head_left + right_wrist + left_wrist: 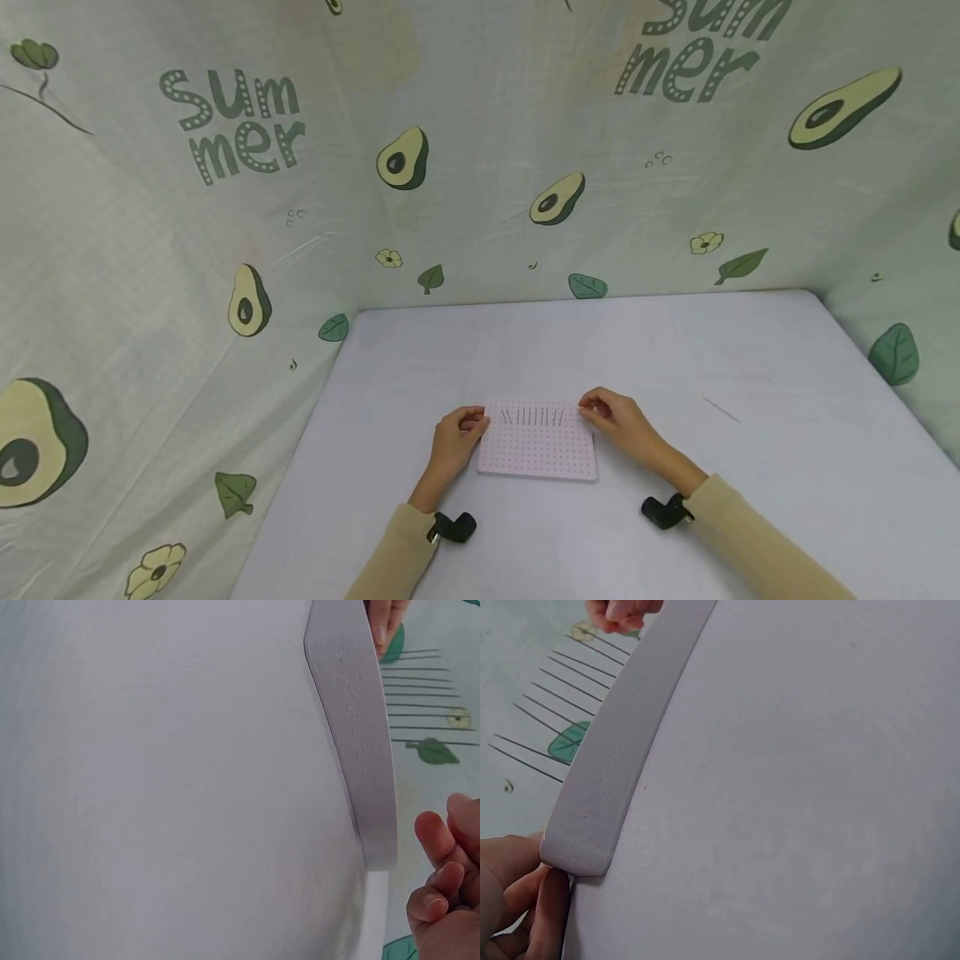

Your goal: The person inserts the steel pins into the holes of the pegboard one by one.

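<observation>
A pale pink pegboard [536, 450] with rows of small holes lies flat on the table. Several thin dark metal rods [531, 416] stand along its far rows, some leaning. My left hand [455, 439] holds the board's far left corner; in the left wrist view its thumb and fingers grip the board's end [577, 851]. By the far right corner is my right hand [618, 423], thumb and index fingertips [433, 829] close together just above the board. No rod shows between those fingertips, and whether they pinch one is unclear.
One loose thin rod [722, 409] lies on the white table [660, 350] to the right of the board. A curtain [480, 100] printed with avocados and leaves hangs behind and to the left. Black wrist cameras [456, 527] sit on both forearms.
</observation>
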Demonstrator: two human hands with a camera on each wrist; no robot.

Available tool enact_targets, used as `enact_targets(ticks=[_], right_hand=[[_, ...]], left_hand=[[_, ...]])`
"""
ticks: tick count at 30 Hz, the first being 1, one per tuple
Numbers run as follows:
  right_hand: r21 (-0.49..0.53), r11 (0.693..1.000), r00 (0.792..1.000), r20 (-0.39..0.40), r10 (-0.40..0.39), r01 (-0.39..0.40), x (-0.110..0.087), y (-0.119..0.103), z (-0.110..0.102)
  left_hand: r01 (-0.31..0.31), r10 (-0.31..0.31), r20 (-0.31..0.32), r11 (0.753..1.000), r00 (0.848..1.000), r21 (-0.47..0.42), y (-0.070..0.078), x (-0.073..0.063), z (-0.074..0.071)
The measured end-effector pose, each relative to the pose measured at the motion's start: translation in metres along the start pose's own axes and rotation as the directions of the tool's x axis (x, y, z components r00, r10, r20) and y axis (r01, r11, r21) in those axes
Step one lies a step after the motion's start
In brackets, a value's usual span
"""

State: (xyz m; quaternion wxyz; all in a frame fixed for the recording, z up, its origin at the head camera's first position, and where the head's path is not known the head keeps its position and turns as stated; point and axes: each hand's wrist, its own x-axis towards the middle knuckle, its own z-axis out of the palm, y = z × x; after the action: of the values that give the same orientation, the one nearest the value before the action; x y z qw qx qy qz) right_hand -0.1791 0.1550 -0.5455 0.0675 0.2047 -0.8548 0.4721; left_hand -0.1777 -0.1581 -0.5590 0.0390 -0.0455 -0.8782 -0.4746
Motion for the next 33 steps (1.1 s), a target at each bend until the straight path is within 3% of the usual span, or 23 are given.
enact_targets(ticks=[13, 20, 26, 33], right_hand=[[-0.048, 0.998, 0.987, -0.159, 0.023, -0.031, -0.012, 0.018, -0.037], [-0.015, 0.997, 0.965, -0.253, 0.072, -0.078, -0.021, 0.025, -0.062], [-0.044, 0.991, 0.936, -0.336, 0.102, -0.124, -0.029, 0.035, -0.08], [-0.041, 0.992, 0.916, -0.388, 0.098, -0.123, -0.038, 0.039, -0.098]], left_hand=[[0.001, -0.001, 0.008, 1.0, 1.0, -0.014, 0.0, -0.001, 0.001], [-0.002, 0.002, 0.0, 1.0, 1.0, -0.014, 0.001, 0.0, 0.002], [0.012, -0.012, 0.0, 1.0, 1.0, -0.012, 0.002, 0.001, 0.001], [0.0, 0.0, -0.002, 1.0, 1.0, -0.014, 0.001, 0.0, 0.002]])
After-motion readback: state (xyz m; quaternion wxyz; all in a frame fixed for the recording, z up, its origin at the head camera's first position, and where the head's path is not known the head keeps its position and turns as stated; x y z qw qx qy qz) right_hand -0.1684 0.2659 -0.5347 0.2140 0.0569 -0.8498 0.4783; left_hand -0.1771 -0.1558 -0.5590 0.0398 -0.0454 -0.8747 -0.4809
